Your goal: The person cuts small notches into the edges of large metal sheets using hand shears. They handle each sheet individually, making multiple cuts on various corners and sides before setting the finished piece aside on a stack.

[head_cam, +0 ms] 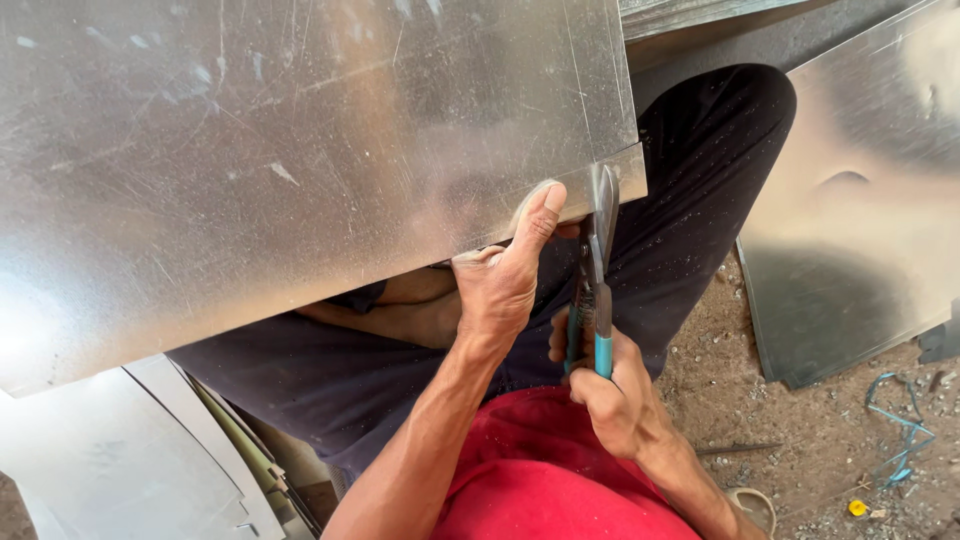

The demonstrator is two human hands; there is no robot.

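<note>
Dirt floor (800, 440), littered with metal scraps. Left hand (500, 280) pinches the near edge of the shiny metal sheet (280, 160), thumb on top. Right hand (610, 395) is closed round blue-handled tin snips (598, 270), blades biting the sheet edge.

The big metal sheet (300, 150) gleams, glossy but scuffed with fine scratches, the snips (598, 290) show dull grey steel blades and smooth teal plastic grips, the red shirt (540, 470) is soft matt cloth, and the ground (800, 440) is rough, gritty dirt.

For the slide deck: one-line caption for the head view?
Left hand steadies a metal sheet while right hand cuts its edge with snips.
</note>
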